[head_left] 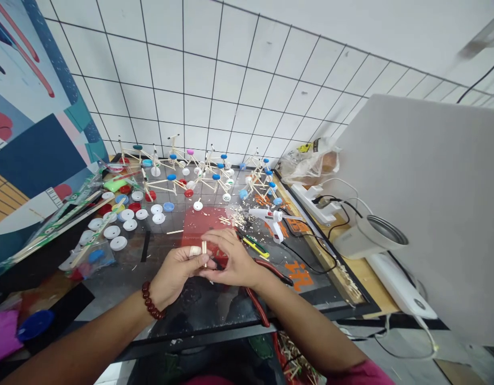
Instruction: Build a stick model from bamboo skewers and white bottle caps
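We hold some small pale sticks (204, 251) upright between the thumb and finger of our left hand (175, 271). Those fingers are clamped on the sticks, and the sticks are up over the front part of the dark table (180, 310). A white bandage (194, 251) is wrapped around one finger, and we wear a dark red bead bracelet (148, 302) on that wrist.

Our right hand (237, 262) is curved around the other side of the sticks. Its finger and thumb are spread, with their tips close to the top and bottom of the sticks. We cannot tell if they touch.

Just beside our right hand we have a yellow and green cutter (255, 246). The red handles (258, 307) of a tool stick out by our right arm. A white glue gun (273, 220) lies on the table past the cutter, near a pile of wood bits (237, 215).

To the left, we have lots of round white caps (118, 243), with some red and blue ones among them. At the back, by the white tile wall (231, 69), stand many stick shapes (178, 184) with colored caps on them. One loose stick (175, 232) lies flat on the table, apart from our hands.
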Tool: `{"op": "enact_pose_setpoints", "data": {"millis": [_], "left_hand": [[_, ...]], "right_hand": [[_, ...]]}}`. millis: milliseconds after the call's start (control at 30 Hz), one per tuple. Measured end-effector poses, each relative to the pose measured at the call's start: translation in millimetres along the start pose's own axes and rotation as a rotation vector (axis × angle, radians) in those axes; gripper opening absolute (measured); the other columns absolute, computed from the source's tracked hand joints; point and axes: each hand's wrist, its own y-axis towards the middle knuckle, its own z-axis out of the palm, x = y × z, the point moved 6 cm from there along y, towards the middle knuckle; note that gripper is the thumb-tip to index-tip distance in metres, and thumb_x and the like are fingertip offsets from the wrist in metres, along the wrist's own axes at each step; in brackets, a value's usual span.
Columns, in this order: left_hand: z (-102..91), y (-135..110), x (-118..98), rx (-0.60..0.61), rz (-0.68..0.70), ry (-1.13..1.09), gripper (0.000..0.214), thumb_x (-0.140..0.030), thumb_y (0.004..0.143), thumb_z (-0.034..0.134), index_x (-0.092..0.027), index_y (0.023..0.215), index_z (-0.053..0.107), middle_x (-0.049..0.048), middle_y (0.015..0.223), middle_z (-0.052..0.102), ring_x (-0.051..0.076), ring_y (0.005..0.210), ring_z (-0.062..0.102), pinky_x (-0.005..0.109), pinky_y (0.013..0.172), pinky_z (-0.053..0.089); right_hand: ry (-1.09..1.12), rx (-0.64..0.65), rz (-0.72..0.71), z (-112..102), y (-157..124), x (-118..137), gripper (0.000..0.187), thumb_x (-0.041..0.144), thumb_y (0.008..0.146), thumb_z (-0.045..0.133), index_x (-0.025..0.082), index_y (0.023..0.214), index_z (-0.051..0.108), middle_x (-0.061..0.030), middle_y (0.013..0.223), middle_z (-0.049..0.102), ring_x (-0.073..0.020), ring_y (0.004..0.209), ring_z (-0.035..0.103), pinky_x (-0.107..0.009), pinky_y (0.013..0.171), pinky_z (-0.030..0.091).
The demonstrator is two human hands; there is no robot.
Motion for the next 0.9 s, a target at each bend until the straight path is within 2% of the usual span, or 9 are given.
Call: {"op": "enact_pose_setpoints", "data": {"millis": [67,167,200,333,533,733,833,900], "left_hand": [[-0.9,0.5,-0.8,-0.030,0.000,0.014,0.030,-0.038,0.065,0.084,-0.013,0.081,0.076,0.0071,0.075,0.074,0.016,0.069,0.066,0.029,0.071,0.054],[0.4,0.8,-2.1,-0.037,0.000,0.082,0.033,-0.040,0.061,0.086,-0.012,0.076,0.076,0.0077,0.074,0.074,0.017,0.070,0.067,0.029,0.071,0.054],[1.0,0.8,-2.2,-0.035,-0.002,0.105,0.034,-0.040,0.060,0.086,-0.012,0.075,0.075,0.0083,0.074,0.074,0.017,0.071,0.067,0.029,0.071,0.054],[3.7,0.6,-1.4,-0.004,-0.020,0.153,0.035,-0.043,0.061,0.085,-0.012,0.076,0.075,0.0092,0.074,0.075,0.018,0.072,0.068,0.029,0.071,0.054],[7.1,0.9,-0.1,0.044,-0.043,0.140,0.042,-0.050,0.066,0.080,-0.011,0.082,0.074,0.0108,0.079,0.076,0.019,0.073,0.070,0.030,0.070,0.056],[2.5,0.6,1.6,0.000,-0.077,0.080,0.042,-0.046,0.066,0.082,-0.012,0.089,0.073,0.0090,0.077,0.076,0.017,0.068,0.071,0.028,0.067,0.057],[2.6,0.7,1.2,0.006,-0.086,0.074,0.042,-0.045,0.066,0.082,-0.011,0.089,0.073,0.0097,0.077,0.076,0.017,0.069,0.071,0.028,0.066,0.057],[2.7,1.1,0.0,0.004,-0.079,0.056,0.041,-0.044,0.066,0.083,-0.011,0.086,0.073,0.0093,0.077,0.075,0.017,0.069,0.070,0.027,0.066,0.057]], "right_hand": [[0.088,0.000,0.071,-1.5,1.0,-3.7,0.064,0.047,0.075,0.075,0.022,0.130,0.053,-0.0120,0.126,0.061,-0.0256,0.117,0.057,-0.042,0.101,0.042],[0.252,-0.043,0.181,-2.1,3.5,-10.6,0.030,0.043,0.088,0.063,0.021,0.109,0.068,-0.0093,0.108,0.068,-0.0203,0.102,0.064,-0.038,0.092,0.049],[0.311,-0.054,0.211,-1.3,4.4,-12.7,0.025,0.042,0.090,0.061,0.021,0.100,0.071,-0.0079,0.099,0.070,-0.0185,0.094,0.066,-0.035,0.088,0.051],[0.471,-0.074,0.288,2.9,6.2,-18.7,0.028,0.046,0.087,0.065,0.020,0.079,0.072,-0.0048,0.081,0.069,-0.0159,0.078,0.066,-0.032,0.076,0.055],[0.521,-0.089,0.321,2.3,3.4,-23.3,0.026,0.045,0.084,0.069,0.020,0.079,0.074,-0.0046,0.081,0.070,-0.0154,0.078,0.066,-0.032,0.077,0.055],[0.582,-0.080,0.417,1.3,2.0,-37.5,0.033,0.052,0.089,0.060,0.023,0.091,0.076,-0.0050,0.096,0.074,-0.0185,0.096,0.067,-0.037,0.092,0.052],[0.590,-0.040,0.436,2.4,1.5,-38.0,0.035,0.051,0.090,0.058,0.021,0.088,0.076,-0.0059,0.092,0.073,-0.0186,0.091,0.068,-0.036,0.087,0.053],[0.526,-0.017,0.391,0.6,0.4,-31.4,0.036,0.053,0.086,0.062,0.021,0.097,0.074,-0.0071,0.097,0.072,-0.0197,0.093,0.067,-0.037,0.087,0.053]]}}
